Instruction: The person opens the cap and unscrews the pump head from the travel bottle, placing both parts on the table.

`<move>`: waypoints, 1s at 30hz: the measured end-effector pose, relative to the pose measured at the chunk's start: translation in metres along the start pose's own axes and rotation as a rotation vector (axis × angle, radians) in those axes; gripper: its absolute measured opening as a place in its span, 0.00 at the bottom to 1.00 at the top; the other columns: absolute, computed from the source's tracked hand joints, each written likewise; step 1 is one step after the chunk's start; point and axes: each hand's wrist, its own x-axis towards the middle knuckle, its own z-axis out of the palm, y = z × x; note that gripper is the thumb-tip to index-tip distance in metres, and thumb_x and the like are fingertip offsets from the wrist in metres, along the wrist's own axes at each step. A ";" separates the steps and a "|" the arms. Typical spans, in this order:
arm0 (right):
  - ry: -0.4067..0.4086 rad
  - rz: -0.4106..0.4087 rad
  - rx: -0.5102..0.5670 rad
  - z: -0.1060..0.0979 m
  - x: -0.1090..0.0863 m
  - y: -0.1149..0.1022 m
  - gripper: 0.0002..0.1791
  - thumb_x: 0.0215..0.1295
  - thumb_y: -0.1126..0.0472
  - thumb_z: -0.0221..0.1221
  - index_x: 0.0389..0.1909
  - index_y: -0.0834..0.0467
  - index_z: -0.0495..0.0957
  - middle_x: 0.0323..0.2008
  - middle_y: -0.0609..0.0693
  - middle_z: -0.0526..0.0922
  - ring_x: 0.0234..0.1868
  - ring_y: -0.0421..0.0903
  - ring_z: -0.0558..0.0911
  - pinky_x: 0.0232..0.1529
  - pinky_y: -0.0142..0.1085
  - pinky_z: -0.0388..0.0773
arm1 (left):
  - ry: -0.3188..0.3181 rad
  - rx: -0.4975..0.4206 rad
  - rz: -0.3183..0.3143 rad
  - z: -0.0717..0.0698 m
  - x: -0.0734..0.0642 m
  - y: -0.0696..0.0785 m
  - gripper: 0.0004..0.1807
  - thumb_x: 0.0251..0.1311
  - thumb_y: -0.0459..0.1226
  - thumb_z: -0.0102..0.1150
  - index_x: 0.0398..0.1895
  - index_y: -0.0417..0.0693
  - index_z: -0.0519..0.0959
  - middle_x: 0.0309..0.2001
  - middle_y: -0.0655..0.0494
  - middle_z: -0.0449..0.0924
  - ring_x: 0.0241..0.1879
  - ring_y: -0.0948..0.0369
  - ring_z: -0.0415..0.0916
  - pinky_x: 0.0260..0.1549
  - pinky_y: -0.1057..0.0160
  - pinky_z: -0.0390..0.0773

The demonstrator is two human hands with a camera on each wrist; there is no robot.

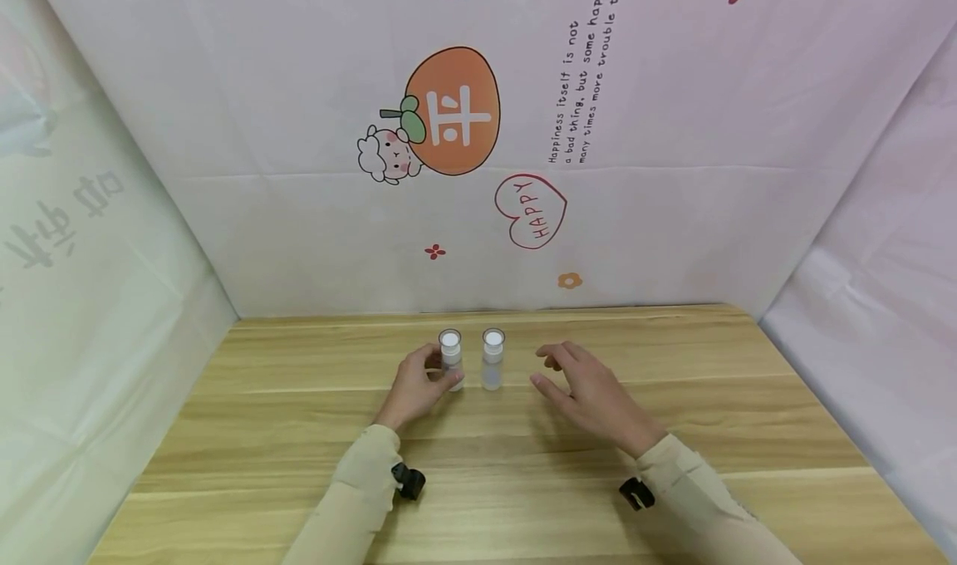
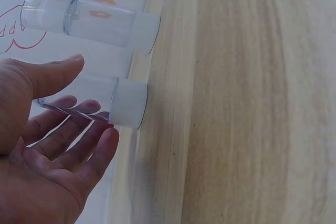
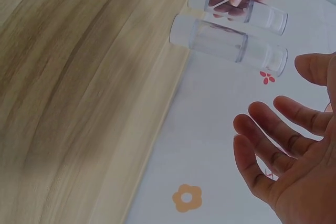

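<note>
Two small clear bottles with white bases and clear caps over white tops stand upright side by side near the back of the wooden table [image 1: 463, 482]. My left hand [image 1: 414, 386] is around the left bottle [image 1: 450, 352], thumb in front and fingers behind. In the left wrist view, fingertips show right at the wall of this bottle [image 2: 128, 103]. The right bottle [image 1: 492, 372] stands just beside it, untouched. My right hand [image 1: 591, 390] hovers to the right of that bottle, apart from it, fingers loosely bent and holding nothing, as the right wrist view of the hand [image 3: 294, 150] shows.
A white printed cloth [image 1: 299, 233] with orange drawings and lettering rises at the table's back edge. White cloth walls [image 1: 882, 282] flank both sides. A black strap piece [image 1: 408, 482] sits at the left sleeve, another strap piece [image 1: 637, 493] at the right.
</note>
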 end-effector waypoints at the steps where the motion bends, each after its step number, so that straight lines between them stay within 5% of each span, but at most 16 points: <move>1: -0.002 -0.001 -0.004 0.000 0.000 -0.001 0.21 0.74 0.51 0.60 0.58 0.61 0.76 0.45 0.54 0.81 0.47 0.50 0.81 0.44 0.47 0.79 | 0.003 0.001 0.002 0.000 0.000 0.000 0.19 0.63 0.32 0.69 0.55 0.35 0.77 0.48 0.44 0.81 0.51 0.50 0.79 0.51 0.54 0.81; 13: -0.007 -0.015 0.003 0.002 0.000 -0.008 0.22 0.74 0.51 0.60 0.59 0.61 0.76 0.45 0.51 0.80 0.47 0.49 0.81 0.44 0.46 0.79 | 0.039 0.014 0.001 0.002 -0.004 0.008 0.19 0.60 0.33 0.72 0.52 0.37 0.79 0.49 0.45 0.82 0.53 0.49 0.78 0.54 0.51 0.79; 30: -0.036 0.015 0.135 0.002 0.004 -0.015 0.24 0.73 0.48 0.61 0.61 0.57 0.75 0.47 0.47 0.80 0.49 0.48 0.80 0.40 0.41 0.81 | 0.052 0.211 0.174 -0.004 -0.017 0.038 0.20 0.56 0.34 0.75 0.52 0.42 0.81 0.47 0.51 0.83 0.49 0.52 0.79 0.52 0.46 0.77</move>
